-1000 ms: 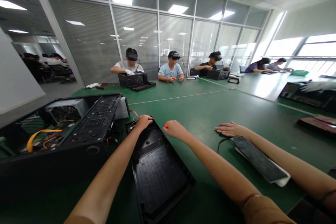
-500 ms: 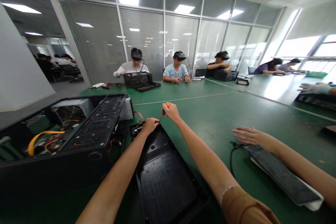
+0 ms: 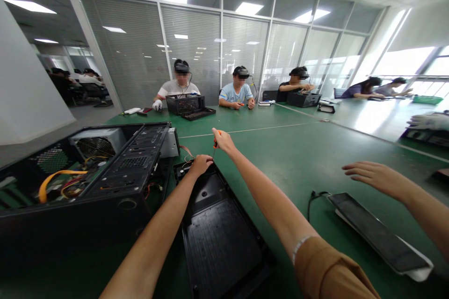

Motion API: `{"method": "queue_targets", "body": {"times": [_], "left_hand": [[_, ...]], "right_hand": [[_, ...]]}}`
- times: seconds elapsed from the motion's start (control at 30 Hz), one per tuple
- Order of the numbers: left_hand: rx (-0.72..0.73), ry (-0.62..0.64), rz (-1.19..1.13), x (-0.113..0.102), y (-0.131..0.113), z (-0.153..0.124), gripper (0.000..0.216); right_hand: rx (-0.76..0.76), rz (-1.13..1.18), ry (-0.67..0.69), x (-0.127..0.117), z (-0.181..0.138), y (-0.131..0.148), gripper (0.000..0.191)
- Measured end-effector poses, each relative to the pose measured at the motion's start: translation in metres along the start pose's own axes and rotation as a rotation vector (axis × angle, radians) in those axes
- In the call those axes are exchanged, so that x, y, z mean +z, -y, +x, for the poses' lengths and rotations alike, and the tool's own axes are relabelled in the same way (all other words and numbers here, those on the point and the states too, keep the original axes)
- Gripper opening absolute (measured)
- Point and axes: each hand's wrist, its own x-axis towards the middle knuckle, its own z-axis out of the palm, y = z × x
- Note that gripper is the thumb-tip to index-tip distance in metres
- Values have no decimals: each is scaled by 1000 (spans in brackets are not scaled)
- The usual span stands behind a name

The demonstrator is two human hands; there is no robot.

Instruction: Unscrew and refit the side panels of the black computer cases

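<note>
A long black plastic computer case panel lies hollow side up on the table in front of me. My right hand is closed round the orange handle of a screwdriver, whose thin shaft points down to the panel's far end. Close to the screwdriver's tip, my left hand rests on that far end with its fingers pressed together. What its fingertips pinch, if anything, is hidden. Thin wires run out beside the left hand.
An opened computer case with cables stands at the left. To the right, a co-worker's hand hovers above a dark, flat device with a black cable. Several people sit across the green table, some behind computer cases.
My right hand has risen slightly and shifted left, and the screwdriver stands more upright. My left hand stays at the panel. The co-worker's hand at the right has lifted off and moved right.
</note>
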Motion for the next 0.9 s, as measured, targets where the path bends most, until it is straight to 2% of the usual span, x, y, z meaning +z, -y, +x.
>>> {"method": "queue_targets", "body": {"times": [0.13,0.2,0.3,0.4,0.5,0.57,0.63,0.73,0.83,0.9], "left_hand": [[-1,7,-5,-1,-1,-1,19],[7,9,-12,-1,-2,-1,19],[15,6,-19,-1,-2,-1,19],[19,5,-19,0,0,-1,20],[19,6,-19,1,1,0,20],[20,6,-20,1,2,0,20],[21,5,-23,1,2,0,20],[21,4,-23,1,2,-1,20],[15,2,-17,1,2,-1,20],[9,1,-15,1,2,-1,20]], "right_hand": [[-12,105,154,-5,2,7,33],[-96,104,144,-5,2,9,25],[-190,78,73,-3,1,10,24],[-131,67,80,-1,1,9,24],[-38,114,218,-4,3,8,21],[-32,129,266,-7,3,9,18],[-67,94,227,-9,2,9,20],[-120,-8,91,-7,0,8,26],[-182,-112,-41,-3,0,8,22],[-236,-144,-34,-2,0,10,22]]}}
